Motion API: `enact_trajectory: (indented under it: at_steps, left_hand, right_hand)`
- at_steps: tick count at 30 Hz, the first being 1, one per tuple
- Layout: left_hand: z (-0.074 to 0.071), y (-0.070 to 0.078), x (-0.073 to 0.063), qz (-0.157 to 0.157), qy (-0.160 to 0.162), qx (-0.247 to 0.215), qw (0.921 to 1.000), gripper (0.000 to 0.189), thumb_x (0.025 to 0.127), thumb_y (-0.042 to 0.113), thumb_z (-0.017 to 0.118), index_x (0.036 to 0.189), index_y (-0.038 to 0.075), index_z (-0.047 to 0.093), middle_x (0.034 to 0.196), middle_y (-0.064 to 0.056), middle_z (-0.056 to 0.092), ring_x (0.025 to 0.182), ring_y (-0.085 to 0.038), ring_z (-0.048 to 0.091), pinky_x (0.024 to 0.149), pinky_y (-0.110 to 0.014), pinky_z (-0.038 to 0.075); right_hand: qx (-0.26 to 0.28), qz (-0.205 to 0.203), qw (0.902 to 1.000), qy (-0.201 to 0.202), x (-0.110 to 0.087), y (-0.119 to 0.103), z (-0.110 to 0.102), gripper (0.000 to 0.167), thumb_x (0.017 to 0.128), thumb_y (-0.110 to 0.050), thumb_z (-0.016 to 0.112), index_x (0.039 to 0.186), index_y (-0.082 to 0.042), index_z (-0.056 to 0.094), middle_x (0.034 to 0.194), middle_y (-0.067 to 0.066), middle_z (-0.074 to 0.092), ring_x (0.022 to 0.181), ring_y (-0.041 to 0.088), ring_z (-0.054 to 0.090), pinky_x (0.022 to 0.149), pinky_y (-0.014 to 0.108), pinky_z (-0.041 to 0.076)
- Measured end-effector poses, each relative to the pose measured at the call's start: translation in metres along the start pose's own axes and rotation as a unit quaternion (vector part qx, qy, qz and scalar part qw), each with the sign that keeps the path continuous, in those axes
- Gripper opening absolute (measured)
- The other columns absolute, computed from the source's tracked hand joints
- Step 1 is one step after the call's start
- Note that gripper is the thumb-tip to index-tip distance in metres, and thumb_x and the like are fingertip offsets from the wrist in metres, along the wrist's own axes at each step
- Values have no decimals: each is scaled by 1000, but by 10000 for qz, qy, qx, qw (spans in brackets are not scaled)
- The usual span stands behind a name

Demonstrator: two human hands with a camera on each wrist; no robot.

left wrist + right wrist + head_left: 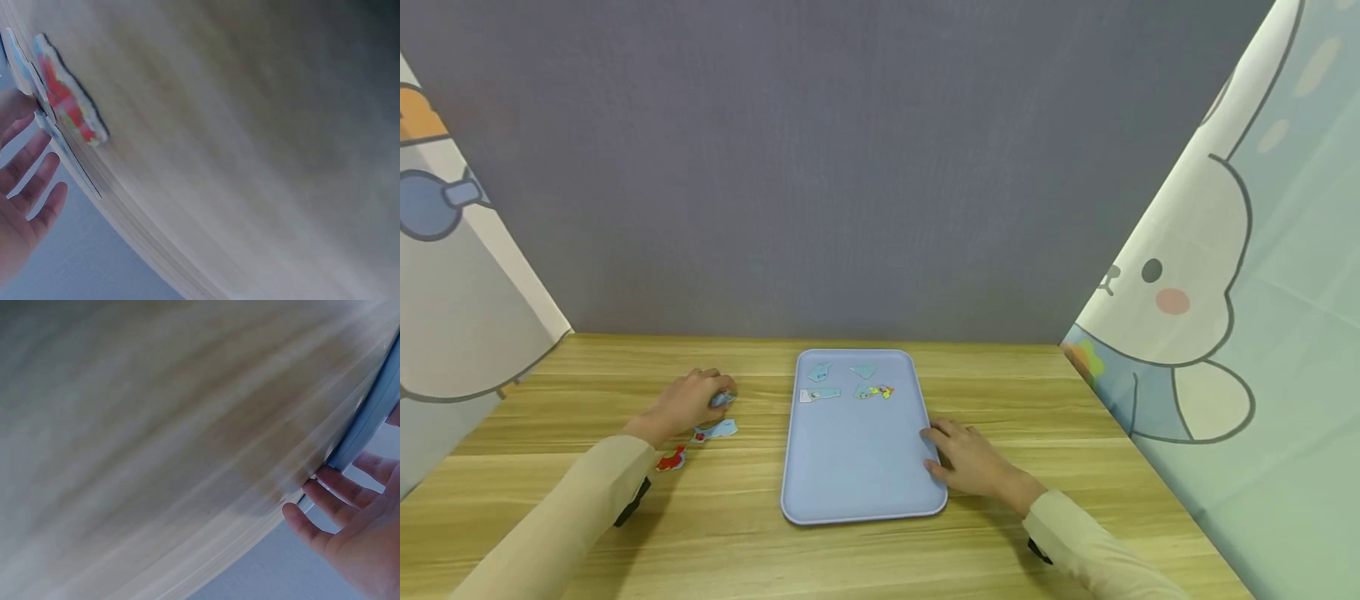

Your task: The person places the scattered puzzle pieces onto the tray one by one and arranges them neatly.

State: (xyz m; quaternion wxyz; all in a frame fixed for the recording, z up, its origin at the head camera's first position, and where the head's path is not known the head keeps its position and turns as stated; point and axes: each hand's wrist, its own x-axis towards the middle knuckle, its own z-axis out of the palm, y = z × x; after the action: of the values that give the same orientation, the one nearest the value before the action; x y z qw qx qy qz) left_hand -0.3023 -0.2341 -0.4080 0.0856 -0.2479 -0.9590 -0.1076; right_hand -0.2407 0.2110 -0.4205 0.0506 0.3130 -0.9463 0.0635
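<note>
My left hand [692,402] is at the left of the table, thumb and fingertips pinching a light-blue puzzle piece [722,399]. Just below that hand lies a pale-blue puzzle piece [721,429] with a red spot. Nearer the front is a red puzzle piece [672,459], which shows in the left wrist view as a red piece with a pale edge [70,100]. My right hand [972,458] rests on the right rim of the light-blue tray [865,475], its fingers fairly straight in the right wrist view.
Several flat pieces lie in two rows in the tray's far half, among them a yellow-patterned piece [876,392] and a long pale piece [820,394]. A grey panel [820,167] rises behind the wooden table [715,542]. Printed cloths hang at both sides.
</note>
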Motion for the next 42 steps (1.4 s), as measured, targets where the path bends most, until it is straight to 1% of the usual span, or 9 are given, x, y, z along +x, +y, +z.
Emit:
enact_trajectory:
  at_steps: [4, 8, 11, 20, 25, 29, 35, 40, 42]
  left_hand:
    - [1, -2, -1, -12, -15, 53, 10000, 26, 76, 11, 72, 101, 9, 64, 95, -9, 62, 79, -28, 57, 68, -48, 48]
    - [3, -3, -1, -40, -52, 162, 9998, 25, 76, 14, 72, 100, 10, 64, 94, -8, 62, 80, -29, 56, 71, -56, 46]
    - [4, -4, -1, -12, -18, 248, 9997, 24, 76, 15, 73, 98, 11, 64, 93, -7, 62, 80, -29, 56, 71, -58, 46]
    - [1, -4, -3, 107, 17, 541, 9985, 25, 75, 19, 73, 98, 12, 65, 93, -7, 64, 79, -28, 56, 68, -54, 47]
    - [-1, -3, -2, 139, 14, 619, 9980, 26, 75, 20, 74, 99, 12, 65, 92, -6, 64, 79, -27, 55, 66, -50, 47]
    - [-2, -2, -2, 191, 90, 691, 9974, 28, 76, 19, 73, 101, 11, 65, 93, -7, 64, 80, -28, 56, 66, -50, 48]
    - [-4, 3, 1, 334, 164, 764, 9964, 30, 76, 20, 73, 103, 10, 64, 95, -8, 64, 84, -30, 57, 68, -51, 49]
    - [-4, 14, 4, 447, 185, 795, 9957, 29, 76, 21, 73, 102, 10, 65, 96, -9, 64, 86, -31, 58, 71, -51, 49]
    - [-3, 19, 5, 552, 218, 815, 9949, 28, 77, 20, 73, 102, 9, 65, 95, -9, 64, 86, -31, 58, 71, -51, 50]
  right_hand:
    - [-52, -20, 10000, 29, 0, 0, 1, 43, 88, -29, 57, 122, -4, 54, 125, 16, 51, 114, 31, 51, 87, 53, 44]
    - [-68, -28, 10000, 56, 0, 1, 3, 43, 87, -29, 58, 122, -4, 54, 124, 15, 51, 114, 31, 51, 87, 53, 45]
    - [-67, -18, 10000, 67, 0, 1, 4, 44, 87, -30, 58, 122, -5, 54, 124, 15, 52, 113, 30, 51, 87, 53, 45]
    - [11, 11, 10000, -18, 0, 1, 2, 44, 88, -31, 57, 123, -5, 54, 126, 15, 50, 115, 30, 50, 88, 54, 44]
    - [-31, -74, 9999, 97, 0, 2, 4, 44, 87, -30, 59, 122, -4, 54, 125, 15, 51, 114, 29, 52, 86, 54, 45]
    - [-59, -140, 9997, 171, 0, 2, 4, 43, 87, -29, 59, 121, -4, 55, 124, 16, 52, 112, 30, 52, 84, 54, 45]
    - [-6, -36, 10000, 16, 0, 1, 2, 43, 88, -29, 58, 122, -4, 54, 125, 16, 51, 114, 31, 51, 87, 54, 44]
    - [9, 12, 10000, -10, 0, 0, 1, 43, 88, -29, 58, 123, -4, 54, 125, 15, 51, 114, 30, 51, 87, 54, 44]
    - [7, 24, 10000, -8, 0, 0, 1, 43, 88, -29, 58, 123, -4, 54, 125, 15, 51, 114, 30, 51, 88, 54, 43]
